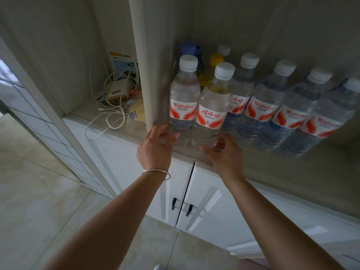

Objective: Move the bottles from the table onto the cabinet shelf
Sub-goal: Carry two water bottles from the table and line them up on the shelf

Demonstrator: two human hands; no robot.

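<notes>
Both hands, left hand (155,141) and right hand (220,151), sit open beside 2 near bottles (184,100) on the shelf (243,162); a careless nudge could topple the row.

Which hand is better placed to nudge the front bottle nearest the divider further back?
Left, probably. The left hand already touches that bottle at its base; the right hand sits at the neighbouring bottle.
</notes>
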